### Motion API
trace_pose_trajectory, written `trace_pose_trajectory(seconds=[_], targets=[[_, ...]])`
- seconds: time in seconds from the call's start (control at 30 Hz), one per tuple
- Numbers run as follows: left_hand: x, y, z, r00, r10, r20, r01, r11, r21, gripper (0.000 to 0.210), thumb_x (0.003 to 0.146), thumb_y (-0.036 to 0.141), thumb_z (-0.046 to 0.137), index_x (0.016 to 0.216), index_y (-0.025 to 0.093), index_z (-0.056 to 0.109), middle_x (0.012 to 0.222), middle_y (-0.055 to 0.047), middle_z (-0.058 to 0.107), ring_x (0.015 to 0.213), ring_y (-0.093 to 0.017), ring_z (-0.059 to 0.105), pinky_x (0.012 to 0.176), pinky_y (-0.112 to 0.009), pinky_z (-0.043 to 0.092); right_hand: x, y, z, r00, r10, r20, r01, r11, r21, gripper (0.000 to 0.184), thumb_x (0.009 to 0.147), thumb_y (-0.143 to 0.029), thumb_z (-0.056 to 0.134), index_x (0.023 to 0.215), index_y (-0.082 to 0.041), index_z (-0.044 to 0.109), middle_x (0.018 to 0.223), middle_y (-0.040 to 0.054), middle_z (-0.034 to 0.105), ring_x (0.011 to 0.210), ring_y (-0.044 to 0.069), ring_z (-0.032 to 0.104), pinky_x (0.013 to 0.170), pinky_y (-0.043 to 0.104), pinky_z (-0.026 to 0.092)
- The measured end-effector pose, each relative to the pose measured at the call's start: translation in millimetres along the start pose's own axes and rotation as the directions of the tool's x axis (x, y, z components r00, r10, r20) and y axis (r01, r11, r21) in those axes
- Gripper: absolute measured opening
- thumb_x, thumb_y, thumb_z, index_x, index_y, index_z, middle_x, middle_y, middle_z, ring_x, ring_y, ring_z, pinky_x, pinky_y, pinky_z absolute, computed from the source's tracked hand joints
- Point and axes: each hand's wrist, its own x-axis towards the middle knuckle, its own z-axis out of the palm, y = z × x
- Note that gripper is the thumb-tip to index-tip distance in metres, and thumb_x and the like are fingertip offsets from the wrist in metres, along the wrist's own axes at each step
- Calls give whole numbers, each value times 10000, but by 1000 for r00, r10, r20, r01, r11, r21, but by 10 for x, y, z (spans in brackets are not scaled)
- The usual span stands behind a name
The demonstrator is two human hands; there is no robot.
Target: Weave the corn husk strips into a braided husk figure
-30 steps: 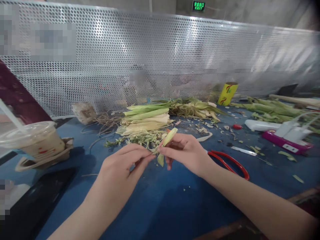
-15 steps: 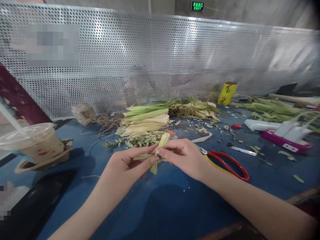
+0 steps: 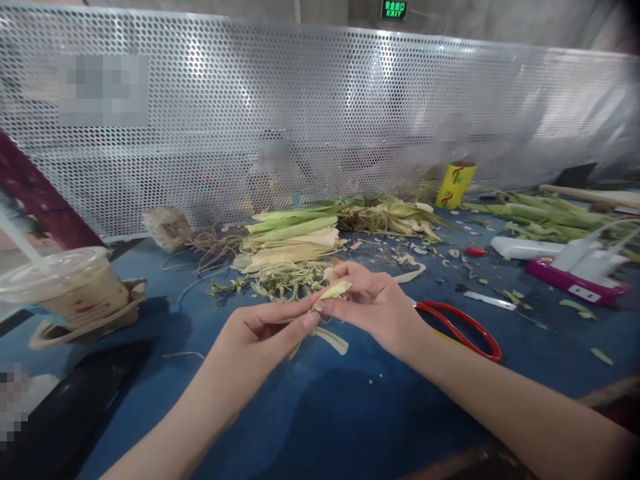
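Both hands meet over the middle of the blue table, pinching a small piece of pale green corn husk [image 3: 336, 291]. My left hand [image 3: 265, 340] is closed, its thumb and fingertips pressed on the husk's lower end. My right hand [image 3: 375, 307] is closed as well, gripping the husk from the right. A pale strip [image 3: 333, 341] sticks out below the fingertips. Just behind lie a stack of flat corn husks [image 3: 293, 243] and a heap of small knotted husk pieces [image 3: 287, 281]. Red-handled scissors [image 3: 470, 330] rest partly hidden behind my right wrist.
A lidded drink cup [image 3: 80, 293] stands in a cardboard holder at left, near a dark flat object [image 3: 95, 400]. Twine [image 3: 215, 247] lies at back left. To the right are a yellow roll [image 3: 455, 185], a utility blade [image 3: 490, 301], a purple power strip [image 3: 577, 280] and more husks [image 3: 540, 217].
The husk piece has tipped over to the right from a more upright pose. A pale strip now points down to the right beneath the fingers. My right hand's fingers have shifted slightly.
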Motion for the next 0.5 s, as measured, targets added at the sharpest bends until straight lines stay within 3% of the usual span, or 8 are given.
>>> trace_pose_trajectory(seconds=[0.17,0.33,0.4,0.5], targets=[[0,-12,-10,999,-21,29,19,998,52,134,631,250,677,750,242,738,641,-1,710,568,-139,592,520,-218,478,13,-8,-17,995,96,6,-96,990,99,70,638,-290,696,642,-221,698,736,14,502,765,153,501,651,281,430],[-8,2,-29,996,-12,88,-4,983,185,119,650,303,658,621,208,724,599,-11,703,576,-154,607,554,-222,480,19,-29,-43,984,156,-84,-139,974,181,87,614,-266,710,580,-196,672,747,15,502,726,151,533,658,302,455],[-10,6,-37,998,-13,67,0,982,188,130,653,309,658,612,202,719,604,-13,705,580,-151,610,560,-215,481,25,-38,-60,992,118,-52,-110,984,140,109,654,-288,682,613,-188,662,723,11,517,703,139,532,649,290,452],[-16,23,-59,997,-64,51,61,996,62,119,669,284,650,715,203,725,683,-17,722,633,-153,633,586,-215,496,38,-46,-87,987,134,90,-141,987,72,203,688,-334,655,833,-195,632,741,4,552,658,115,531,610,262,449]])
